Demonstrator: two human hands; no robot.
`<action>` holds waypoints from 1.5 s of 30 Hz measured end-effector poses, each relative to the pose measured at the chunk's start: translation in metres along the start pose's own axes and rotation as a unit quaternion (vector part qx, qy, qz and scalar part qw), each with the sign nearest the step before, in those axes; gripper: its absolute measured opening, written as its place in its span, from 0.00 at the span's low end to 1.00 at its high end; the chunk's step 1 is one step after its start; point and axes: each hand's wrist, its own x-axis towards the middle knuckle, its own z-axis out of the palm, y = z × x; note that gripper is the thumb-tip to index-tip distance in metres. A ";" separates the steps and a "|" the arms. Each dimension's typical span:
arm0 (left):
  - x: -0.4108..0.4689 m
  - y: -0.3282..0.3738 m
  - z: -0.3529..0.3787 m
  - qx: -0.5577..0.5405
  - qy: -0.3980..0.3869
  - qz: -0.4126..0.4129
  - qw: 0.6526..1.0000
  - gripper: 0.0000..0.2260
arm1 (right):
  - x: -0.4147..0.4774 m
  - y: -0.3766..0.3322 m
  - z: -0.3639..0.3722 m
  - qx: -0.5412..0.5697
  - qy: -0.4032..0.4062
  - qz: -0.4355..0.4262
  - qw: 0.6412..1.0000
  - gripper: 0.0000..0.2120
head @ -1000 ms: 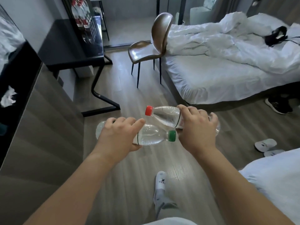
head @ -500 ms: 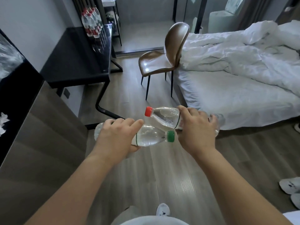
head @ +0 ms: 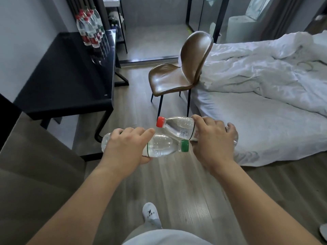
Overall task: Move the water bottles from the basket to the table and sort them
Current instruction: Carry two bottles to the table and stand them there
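Observation:
My left hand [head: 125,147] grips a clear water bottle with a green cap [head: 162,147], held sideways with its cap pointing right. My right hand [head: 214,142] grips a second clear bottle with a red cap [head: 178,127], also sideways, cap pointing left and lying just above the green-capped one. Both are carried over the wooden floor. Ahead to the left stands the black table [head: 67,82]. Several bottles with red and green caps [head: 90,29] stand upright in a cluster at its far end. The basket is not in view.
A brown chair [head: 178,76] stands between the table and a white bed [head: 265,96] on the right. A grey-brown cabinet [head: 35,165] runs along my left side. My white-slippered foot [head: 150,214] is on the floor below; another slipper [head: 323,232] lies at the right edge.
I have walked forward towards the table, so table, chair and bed appear nearer and larger. Both hands keep the same grip and the bottles stay crossed in front of me.

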 end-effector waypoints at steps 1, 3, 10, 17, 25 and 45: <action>0.012 -0.009 0.003 -0.003 -0.002 0.005 1.000 0.34 | 0.013 -0.004 0.004 -0.003 -0.003 0.003 1.000 0.37; 0.040 -0.033 0.008 -0.008 -0.003 0.017 1.000 0.34 | 0.046 -0.013 0.013 -0.009 -0.001 0.006 1.000 0.37; 0.135 -0.099 0.031 -0.023 -0.002 0.035 0.999 0.33 | 0.153 -0.037 0.041 -0.006 0.001 0.018 1.000 0.37; 0.234 -0.147 0.071 -0.006 0.014 0.022 1.000 0.34 | 0.272 -0.044 0.086 -0.002 0.003 -0.001 1.000 0.38; 0.351 -0.200 0.089 -0.021 -0.003 -0.030 0.999 0.33 | 0.428 -0.047 0.123 0.017 0.000 -0.047 0.999 0.39; 0.549 -0.390 0.171 -0.010 -0.012 -0.155 0.988 0.34 | 0.727 -0.164 0.204 0.021 -0.035 -0.150 0.988 0.38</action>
